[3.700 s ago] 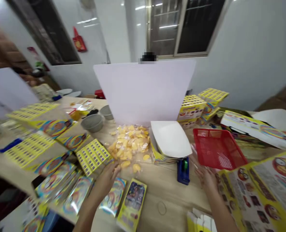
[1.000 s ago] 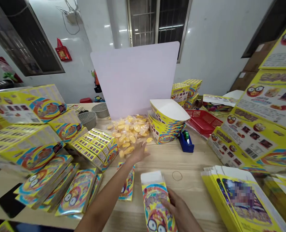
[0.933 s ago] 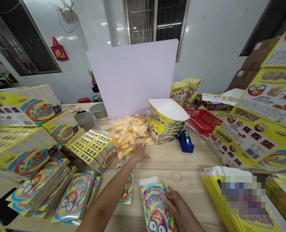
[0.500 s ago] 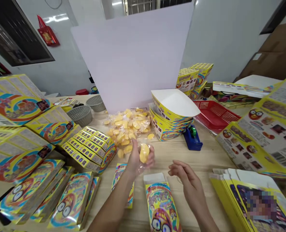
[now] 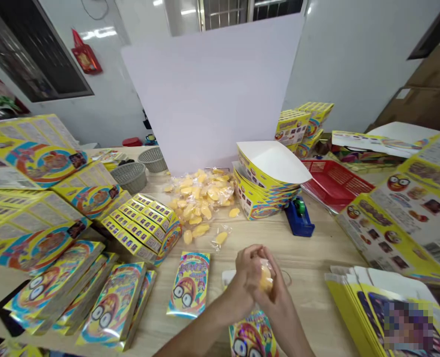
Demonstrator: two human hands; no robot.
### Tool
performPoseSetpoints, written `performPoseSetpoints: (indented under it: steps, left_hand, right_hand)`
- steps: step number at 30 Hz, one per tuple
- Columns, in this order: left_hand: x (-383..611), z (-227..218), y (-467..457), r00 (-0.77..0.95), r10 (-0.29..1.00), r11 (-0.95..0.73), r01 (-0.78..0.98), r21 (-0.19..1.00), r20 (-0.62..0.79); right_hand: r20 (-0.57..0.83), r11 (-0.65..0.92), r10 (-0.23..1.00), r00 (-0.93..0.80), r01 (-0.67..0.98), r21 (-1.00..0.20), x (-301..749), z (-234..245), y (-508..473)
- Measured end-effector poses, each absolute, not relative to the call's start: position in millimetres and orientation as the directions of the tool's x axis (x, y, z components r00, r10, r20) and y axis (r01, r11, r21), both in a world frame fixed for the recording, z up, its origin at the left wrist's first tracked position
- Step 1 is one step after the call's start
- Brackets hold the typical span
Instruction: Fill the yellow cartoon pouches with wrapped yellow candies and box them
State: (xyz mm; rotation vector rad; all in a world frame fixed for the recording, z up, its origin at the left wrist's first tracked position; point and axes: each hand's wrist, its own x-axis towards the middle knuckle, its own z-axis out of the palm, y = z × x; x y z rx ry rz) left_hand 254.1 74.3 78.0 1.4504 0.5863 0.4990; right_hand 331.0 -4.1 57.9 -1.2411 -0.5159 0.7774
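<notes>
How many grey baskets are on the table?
2: the nearer round grey plastic basket stands beyond the yellow printed cardboard boxes; the farther one, beside the upright white panel. More may be hidden.

My one camera sits on my head, looking forward and down over the table (image 5: 316, 280) from close above. My left hand (image 5: 246, 277) and right hand (image 5: 278, 296) fall low in view, just right of centre, near the lens, forearms (image 5: 204, 327) cut by the bottom edge. The white board (image 5: 212, 94) faces me farther back; the wall (image 5: 339, 59) shows behind it.
</notes>
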Motion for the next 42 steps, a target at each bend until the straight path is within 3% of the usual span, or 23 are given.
performPoseSetpoints:
  steps: [2,4,7,10,12,15,18,21,24,26,29,34,39,42]
  left_hand:
    - [256.0,66.4,85.9,0.791,0.611,-0.144,0.131,0.981,-0.016]
    - [260.5,62.0,117.9,0.785,0.620,-0.370,0.285,0.884,0.007]
    - [271.9,71.2,193.2,0.651,0.750,-0.600,0.598,0.532,0.114]
    - [286.0,86.0,264.1,0.646,0.753,-0.611,0.618,0.496,0.124]
    - [294.1,90.4,291.6,0.651,0.754,-0.588,0.608,0.533,0.090]
    - [299.0,88.2,298.0,0.642,0.764,-0.528,0.566,0.634,0.063]
    - [290.9,83.8,272.6,0.649,0.760,-0.425,0.440,0.791,0.048]
    - [272.2,83.1,229.3,0.712,0.702,-0.260,0.259,0.930,-0.002]
    - [252.3,85.5,183.3,0.771,0.636,-0.036,0.082,0.996,-0.040]
    - [242.2,86.6,158.6,0.816,0.573,0.285,-0.110,0.952,-0.077]
    - [232.5,86.4,136.3,0.869,0.489,0.644,-0.296,0.705,-0.082]
    - [224.9,91.1,123.1,0.881,0.471,0.665,-0.327,0.672,-0.038]
    - [223.3,112.1,107.1,0.860,0.498,0.729,-0.345,0.592,-0.112]
    - [222.9,120.0,98.2,0.849,0.521,0.708,-0.376,0.598,-0.083]
  right_hand:
    - [-0.216,-0.002,0.797,0.564,-0.355,-0.935,330.0,57.0,-3.3]
    - [-0.359,-0.085,0.822,0.442,-0.528,-0.845,333.1,54.1,-6.8]
    - [-0.475,-0.076,0.816,0.329,-0.754,-0.653,337.0,46.3,-15.9]
    - [-0.562,-0.006,0.766,0.311,-0.871,-0.491,334.8,37.3,-22.2]
    - [-0.580,0.039,0.737,0.346,-0.879,-0.475,332.7,31.2,-23.6]
    - [-0.521,0.097,0.745,0.416,-0.841,-0.532,334.7,21.8,-24.1]
    - [-0.510,0.105,0.759,0.404,-0.850,-0.517,343.0,16.6,-24.8]
    - [-0.562,0.065,0.728,0.394,-0.854,-0.516,350.2,22.5,-22.7]
    - [-0.463,0.099,0.749,0.473,-0.771,-0.629,350.1,38.3,-14.7]
    - [-0.360,0.127,0.775,0.520,-0.686,-0.717,345.5,48.6,-8.3]
    - [-0.330,0.108,0.777,0.535,-0.630,-0.769,334.5,55.6,-3.2]
    - [-0.367,0.036,0.796,0.480,-0.644,-0.764,322.7,44.8,-8.6]
    - [-0.371,0.064,0.808,0.457,-0.695,-0.716,320.7,42.4,-13.4]
    - [-0.386,0.062,0.811,0.440,-0.720,-0.691,320.6,48.0,-13.5]
